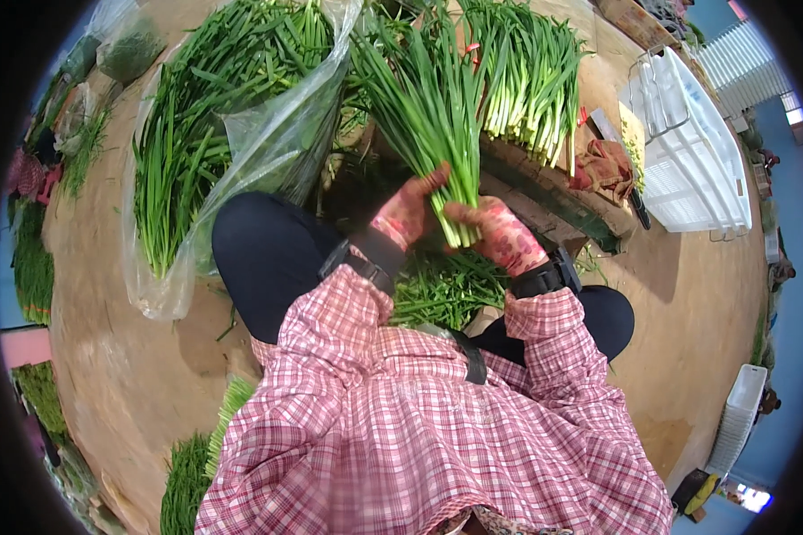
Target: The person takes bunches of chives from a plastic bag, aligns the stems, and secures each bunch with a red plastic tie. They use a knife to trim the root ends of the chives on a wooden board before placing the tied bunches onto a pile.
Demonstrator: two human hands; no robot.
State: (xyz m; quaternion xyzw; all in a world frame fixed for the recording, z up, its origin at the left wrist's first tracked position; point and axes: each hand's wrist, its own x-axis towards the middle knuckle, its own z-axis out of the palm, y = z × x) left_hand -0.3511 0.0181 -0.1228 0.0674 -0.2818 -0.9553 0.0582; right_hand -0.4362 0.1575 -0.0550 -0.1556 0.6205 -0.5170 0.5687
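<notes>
Between my two hands, over my lap, I hold a bunch of long flat green leaves with pale stem ends, which look like garlic chives (433, 107). My left hand (401, 214), in a pink patterned glove with bare fingertips, is closed round the left side near the stems. From the right, my right hand (501, 234), gloved alike, grips the lower stems. The leaves fan out away from me. Just beyond and to the right, a pile of chives (531, 89) lies on a low wooden bench (544, 183). Loose green leaves (451, 290) lie below my hands.
A clear plastic bag (281, 134) full of chives lies open on the left. To the right are a reddish cloth (605, 169), a knife (639, 209) and white plastic crates (691, 152). More greens (186, 486) lie at lower left. Other people sit along the far right.
</notes>
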